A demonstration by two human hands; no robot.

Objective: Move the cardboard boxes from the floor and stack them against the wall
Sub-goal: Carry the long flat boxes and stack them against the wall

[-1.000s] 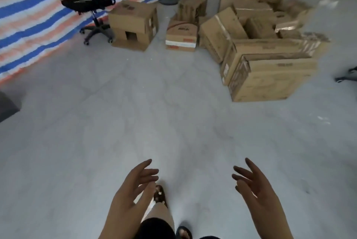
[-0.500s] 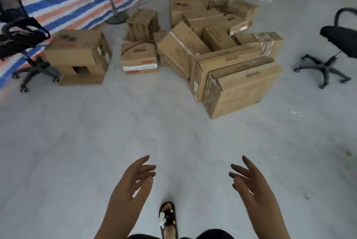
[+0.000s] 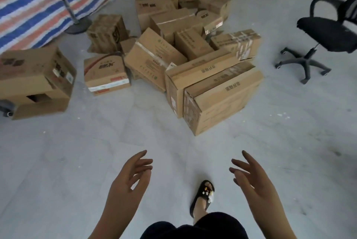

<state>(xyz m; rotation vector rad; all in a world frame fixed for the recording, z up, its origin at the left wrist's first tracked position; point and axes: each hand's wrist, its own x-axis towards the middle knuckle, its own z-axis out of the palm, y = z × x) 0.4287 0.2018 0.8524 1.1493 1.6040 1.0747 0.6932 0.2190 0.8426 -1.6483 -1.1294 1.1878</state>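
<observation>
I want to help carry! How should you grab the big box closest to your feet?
Probably with both hands, one on each long side of the nearest big box, coming from its near corner. It is wide, closed, and leans against its neighbor, so one hand likely won't do.

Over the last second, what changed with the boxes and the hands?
The person walked closer: the box pile now sits nearer and more central, and an office chair has come into view on the right. Nothing was gripped or let go; left hand and right hand stay open and empty. The boxes themselves did not move.
</observation>
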